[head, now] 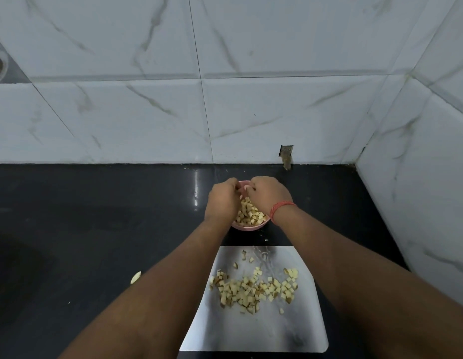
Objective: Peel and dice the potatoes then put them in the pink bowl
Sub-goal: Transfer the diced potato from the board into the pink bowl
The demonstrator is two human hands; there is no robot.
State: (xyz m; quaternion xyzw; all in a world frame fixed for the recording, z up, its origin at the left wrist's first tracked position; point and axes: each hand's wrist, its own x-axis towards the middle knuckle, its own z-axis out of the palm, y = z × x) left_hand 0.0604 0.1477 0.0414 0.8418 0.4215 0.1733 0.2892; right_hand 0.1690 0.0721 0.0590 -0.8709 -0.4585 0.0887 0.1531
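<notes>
pink bowl (247,227): far rim hidden | fingertips: curled under, unseen

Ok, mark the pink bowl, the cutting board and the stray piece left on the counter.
pink bowl (247,227): head view, near rim.
cutting board (251,332): head view, bare near part.
stray piece (136,277): head view, its middle.

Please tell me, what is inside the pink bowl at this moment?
The pink bowl holds diced potato cubes, pale with some brown edges. The left hand and right hand, fingers curled, cover its far part, so what lies there cannot be seen.
</notes>
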